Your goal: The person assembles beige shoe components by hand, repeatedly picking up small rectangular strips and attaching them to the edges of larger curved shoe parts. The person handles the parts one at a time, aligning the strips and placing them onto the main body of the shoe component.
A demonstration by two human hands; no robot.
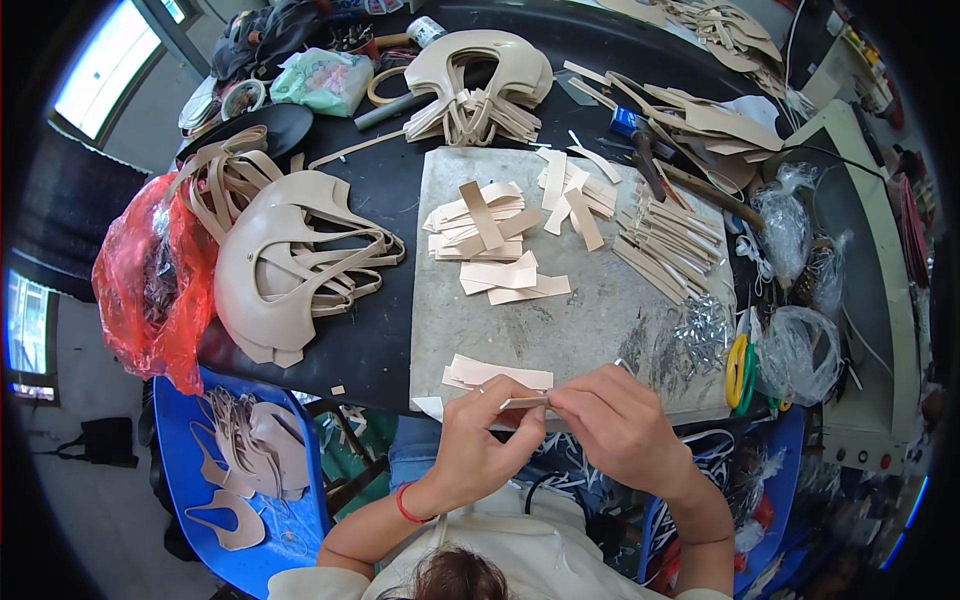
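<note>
- Beige strip (524, 402): thin, small, held flat btwn both hands, just over the near edge of the grey slab (560, 320).
- Left hand (480, 440): fingers (528, 427) pressed together, pinching the strip's left end. Red band on the wrist.
- Right hand (620, 425): fingers pinching the strip's right end, thumb + first finger tight on it.
- Small pile of flat beige pieces (495, 374) lies on the slab, just behind the hands.
- More beige strips in piles (480, 225) further back on the slab; thin sticks (665, 245) to the right.
- Slab sits on a black surface (385, 330).
- Big stack of beige cut shapes (290, 265) to the left, next to a red plastic bag (150, 270).
- Yellow + green rings (738, 370) at the slab's right edge, near clear bags (800, 350).
- Blue chair (190, 450) w/ more beige shapes, low left.
</note>
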